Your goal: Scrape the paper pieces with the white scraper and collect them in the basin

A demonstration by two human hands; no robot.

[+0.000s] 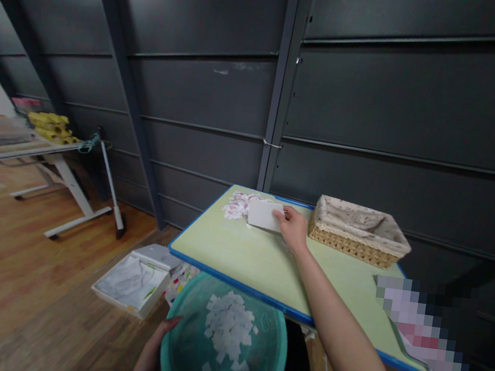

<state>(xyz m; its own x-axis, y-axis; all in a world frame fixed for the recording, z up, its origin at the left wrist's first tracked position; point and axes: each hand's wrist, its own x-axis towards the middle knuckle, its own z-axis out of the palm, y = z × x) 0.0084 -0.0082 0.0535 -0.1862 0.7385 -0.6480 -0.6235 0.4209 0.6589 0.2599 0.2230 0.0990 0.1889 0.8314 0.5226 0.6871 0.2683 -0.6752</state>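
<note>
My right hand (293, 227) pinches a white card (265, 215) by its right end, held just above the table's far side. Beside and partly behind the card lies a heap of small white and pink paper pieces (238, 205). Below the table's front edge, my left hand (161, 335) grips the left rim of a green plastic basket (266, 370). Its thumb lies over the rim and the other fingers are hidden. Many small white paper squares (229, 323) are piled inside the basket.
The light green table (239, 251) has a blue edge. A lined wicker basket (354, 242) stands at its back right, near a blurred-out device with a cable. An open white box (132, 283) is on the floor. Left, another table (46, 150) carries yellow items (54, 126). A dark panelled wall rises behind.
</note>
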